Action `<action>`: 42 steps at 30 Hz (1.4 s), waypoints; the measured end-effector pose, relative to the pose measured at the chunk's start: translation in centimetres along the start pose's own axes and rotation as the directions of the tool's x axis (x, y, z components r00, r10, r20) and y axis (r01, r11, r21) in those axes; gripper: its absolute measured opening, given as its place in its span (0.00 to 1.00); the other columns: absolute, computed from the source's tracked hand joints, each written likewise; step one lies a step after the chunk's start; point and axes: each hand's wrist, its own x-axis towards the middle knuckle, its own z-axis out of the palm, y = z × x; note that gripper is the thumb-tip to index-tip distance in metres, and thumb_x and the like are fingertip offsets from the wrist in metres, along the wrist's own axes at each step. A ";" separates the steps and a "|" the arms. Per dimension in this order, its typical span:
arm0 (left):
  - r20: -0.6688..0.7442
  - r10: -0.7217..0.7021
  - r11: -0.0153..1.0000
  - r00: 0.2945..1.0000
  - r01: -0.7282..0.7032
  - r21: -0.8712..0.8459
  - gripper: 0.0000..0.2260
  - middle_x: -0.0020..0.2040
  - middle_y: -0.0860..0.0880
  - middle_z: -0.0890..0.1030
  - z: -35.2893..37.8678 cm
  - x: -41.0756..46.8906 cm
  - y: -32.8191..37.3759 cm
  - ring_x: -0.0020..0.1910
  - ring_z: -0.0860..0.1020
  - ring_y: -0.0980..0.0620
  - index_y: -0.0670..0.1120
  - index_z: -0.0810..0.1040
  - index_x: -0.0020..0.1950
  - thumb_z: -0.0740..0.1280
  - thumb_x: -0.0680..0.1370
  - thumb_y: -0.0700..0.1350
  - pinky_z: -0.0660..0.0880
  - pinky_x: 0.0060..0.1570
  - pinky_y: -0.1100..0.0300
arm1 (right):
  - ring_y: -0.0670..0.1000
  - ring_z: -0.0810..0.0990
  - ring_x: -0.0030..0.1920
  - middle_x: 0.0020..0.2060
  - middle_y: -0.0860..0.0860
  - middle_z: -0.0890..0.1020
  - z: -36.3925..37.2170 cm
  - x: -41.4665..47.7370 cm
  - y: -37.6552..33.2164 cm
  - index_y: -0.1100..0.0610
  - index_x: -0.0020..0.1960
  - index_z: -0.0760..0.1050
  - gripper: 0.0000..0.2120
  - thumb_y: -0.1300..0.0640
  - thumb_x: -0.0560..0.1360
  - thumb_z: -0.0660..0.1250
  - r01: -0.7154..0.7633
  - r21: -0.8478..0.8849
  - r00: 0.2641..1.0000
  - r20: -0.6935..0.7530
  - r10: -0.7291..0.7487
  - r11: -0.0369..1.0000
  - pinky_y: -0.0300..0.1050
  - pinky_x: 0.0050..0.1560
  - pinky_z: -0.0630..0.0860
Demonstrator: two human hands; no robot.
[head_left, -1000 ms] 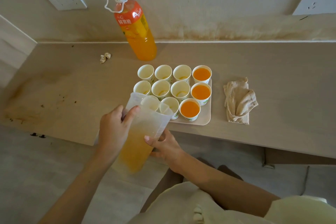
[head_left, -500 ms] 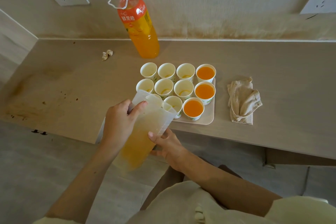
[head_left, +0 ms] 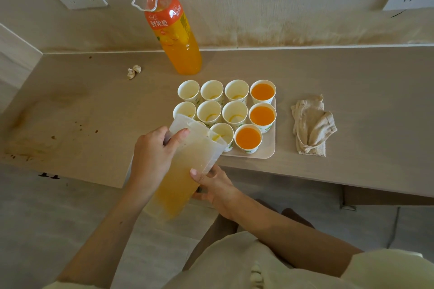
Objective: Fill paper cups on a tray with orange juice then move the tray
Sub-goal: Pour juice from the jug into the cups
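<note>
Head view, single frame.

- Tray (head_left: 266, 153): flat on the tabletop (head_left: 94, 105), near its front edge. It carries twelve paper cups (head_left: 212, 91) in three rows of four.
- The three filled cups (head_left: 262, 115) form the tray's right-hand column, orange juice close to the rims. The others show only a yellow trace at the bottom. The near-left corner cup is hidden by the jug.
- Jug (head_left: 187, 162): translucent plastic, held in the air and tilted, its rim over the tray's near-left corner and its base out past the tabletop edge, towards the person. The juice is pooled in the lower half. Whether any is running out, I cannot tell.
- Left hand (head_left: 152, 155): forearm reaching up from the lower left, fingers wrapped around the jug's upper left side, thumb laid flat along the wall near the rim.
- Right hand (head_left: 217, 186): on the jug's lower right side, thumb pressed against the wall, fingers curled underneath and mostly hidden.
- Behind the tray: an upright juice bottle (head_left: 179, 40), capped, by the wall.
- Right of the tray: a crumpled cloth (head_left: 312, 125), apart from it.
- Far left of the tray, beyond the bottle: a small wadded scrap (head_left: 133, 72).
</note>
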 end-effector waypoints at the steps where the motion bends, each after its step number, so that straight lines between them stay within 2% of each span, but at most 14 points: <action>1: 0.001 0.002 1.000 1.000 -0.002 0.002 0.24 0.25 0.53 0.62 0.0 0.0 0.0 0.26 0.61 0.51 0.47 0.59 0.28 0.68 0.75 0.54 0.60 0.29 0.56 | 0.54 0.78 0.62 0.64 0.52 0.77 0.0 0.0 0.0 0.50 0.70 0.66 0.53 0.40 0.51 0.84 0.002 0.002 1.000 -0.001 -0.002 1.000 0.59 0.59 0.77; 22: 0.023 0.009 0.999 1.000 -0.010 0.032 0.23 0.25 0.53 0.64 -0.6 0.5 0.4 0.26 0.63 0.53 0.48 0.59 0.28 0.67 0.75 0.55 0.61 0.29 0.56 | 0.54 0.77 0.63 0.63 0.52 0.77 0.8 -0.4 -0.6 0.50 0.70 0.65 0.55 0.39 0.48 0.84 0.016 0.032 1.000 0.011 -0.016 0.999 0.60 0.60 0.76; 27: 0.026 0.011 0.999 1.000 -0.012 0.043 0.23 0.25 0.53 0.64 -0.6 0.6 0.5 0.26 0.63 0.53 0.47 0.60 0.28 0.67 0.76 0.54 0.61 0.28 0.57 | 0.54 0.77 0.63 0.63 0.52 0.77 0.9 -0.6 -0.6 0.51 0.70 0.65 0.51 0.42 0.53 0.83 0.016 0.035 1.000 0.009 -0.016 0.999 0.59 0.60 0.77; 31: 0.023 0.013 0.999 1.000 -0.014 0.042 0.24 0.25 0.53 0.64 -0.6 0.7 0.5 0.26 0.63 0.53 0.46 0.60 0.28 0.68 0.75 0.54 0.61 0.28 0.57 | 0.54 0.77 0.63 0.64 0.52 0.77 1.0 -0.5 -0.7 0.51 0.71 0.65 0.54 0.40 0.50 0.84 0.018 0.037 1.000 0.019 -0.018 0.999 0.59 0.60 0.77; 42: 0.022 0.014 0.999 1.000 -0.015 0.047 0.24 0.24 0.53 0.64 -0.6 0.9 0.3 0.26 0.63 0.53 0.46 0.60 0.28 0.68 0.75 0.54 0.60 0.28 0.58 | 0.55 0.77 0.64 0.64 0.52 0.77 1.2 -0.4 -0.8 0.50 0.70 0.65 0.54 0.39 0.49 0.83 0.027 0.026 0.999 0.035 -0.028 0.999 0.60 0.61 0.76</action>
